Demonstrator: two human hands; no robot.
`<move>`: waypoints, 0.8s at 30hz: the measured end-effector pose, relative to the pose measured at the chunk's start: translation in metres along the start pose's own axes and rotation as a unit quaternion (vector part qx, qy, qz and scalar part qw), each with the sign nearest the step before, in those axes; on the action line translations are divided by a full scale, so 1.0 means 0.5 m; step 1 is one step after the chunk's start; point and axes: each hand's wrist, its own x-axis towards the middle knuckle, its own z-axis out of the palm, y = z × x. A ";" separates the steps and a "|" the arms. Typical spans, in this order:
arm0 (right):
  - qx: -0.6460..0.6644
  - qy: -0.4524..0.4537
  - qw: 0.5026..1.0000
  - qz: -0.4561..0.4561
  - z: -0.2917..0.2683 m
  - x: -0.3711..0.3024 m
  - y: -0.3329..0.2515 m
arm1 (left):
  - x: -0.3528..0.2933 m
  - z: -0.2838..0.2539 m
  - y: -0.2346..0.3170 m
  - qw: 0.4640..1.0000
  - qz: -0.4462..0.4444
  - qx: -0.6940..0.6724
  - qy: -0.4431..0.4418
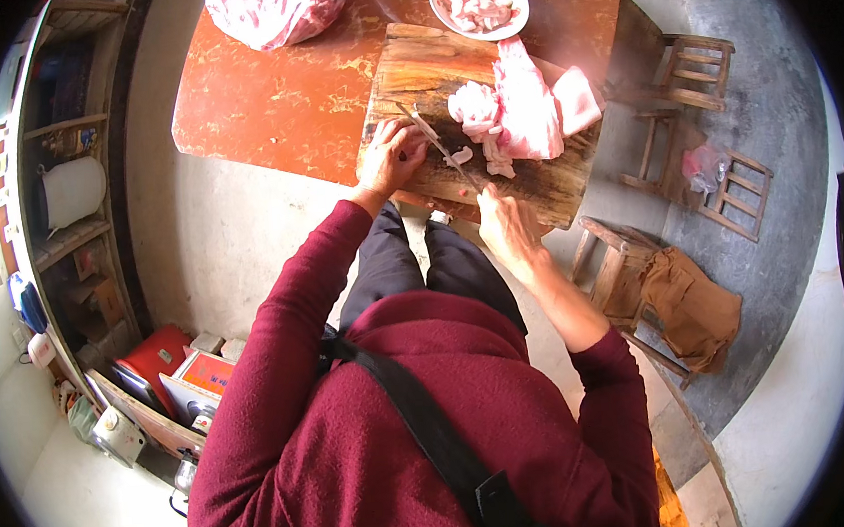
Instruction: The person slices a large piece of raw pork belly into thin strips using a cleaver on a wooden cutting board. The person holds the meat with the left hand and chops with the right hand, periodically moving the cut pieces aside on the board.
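Observation:
A wooden cutting board rests on the table edge in front of me. My right hand is closed round the handle of a knife, whose blade slants up and left across the board. To the left of the blade, my left hand lies on the board with its fingers curled in; what they press on is hidden. Small pale scraps of meat lie beside the blade. On the board's right half sits a large piece of pink, fatty raw meat, with a lump of fat on its left.
Behind the board, a white bowl holds cut meat strips. A plastic bag of meat sits on the reddish table at the far left. Wooden stools stand to the right, one with brown cloth. Shelves line the left.

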 end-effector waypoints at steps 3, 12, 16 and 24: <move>0.025 0.012 0.999 -0.034 0.001 0.020 -0.018 | -0.007 -0.010 0.003 1.000 0.025 -0.016 0.007; 0.009 0.074 0.993 -0.087 0.019 0.205 -0.121 | -0.014 -0.009 -0.017 0.999 0.030 -0.003 -0.011; 0.013 0.101 0.989 -0.107 0.035 0.175 -0.094 | -0.017 -0.007 -0.021 0.999 0.010 -0.010 -0.030; -0.002 0.059 0.998 -0.017 -0.014 0.053 0.015 | -0.011 -0.022 -0.003 1.000 0.026 0.003 0.005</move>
